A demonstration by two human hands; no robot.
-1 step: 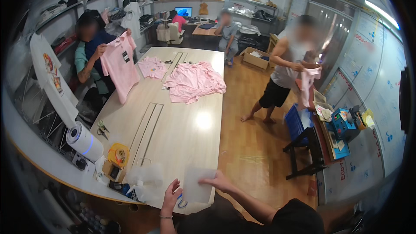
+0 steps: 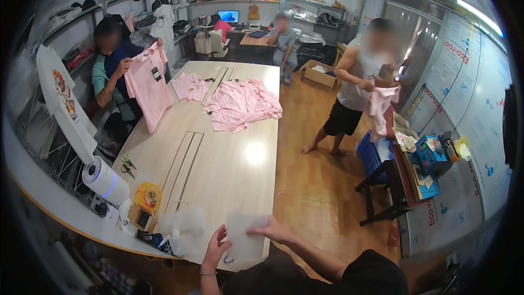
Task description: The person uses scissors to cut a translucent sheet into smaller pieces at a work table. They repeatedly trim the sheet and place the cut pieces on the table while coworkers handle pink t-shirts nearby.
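A translucent whitish sheet or flat plastic bag (image 2: 244, 240) stands over the near end of the table. My right hand (image 2: 268, 230) pinches its right edge, thumb laid across its face. At the sheet's left edge is my left hand (image 2: 216, 245), a bracelet on its wrist, fingers slightly bent and apart; whether the thumb touches the sheet is hard to tell. Just below, a blue curved handle (image 2: 228, 260) pokes out on the tabletop, partly covered. Clear plastic bags (image 2: 183, 226) lie left of my left hand.
On the long table (image 2: 229, 169) lie pink shirts (image 2: 243, 104), scissors (image 2: 127, 165) and a yellow tray (image 2: 148, 196). A white cylindrical appliance (image 2: 105, 179) stands at left. Two co-workers hold pink garments (image 2: 150, 87). A blue machine (image 2: 433, 152) sits on a stand at right.
The sheet and my right hand have shifted slightly left, nearer my left hand. The co-worker at right has lowered the pink garment a little and moved it left.
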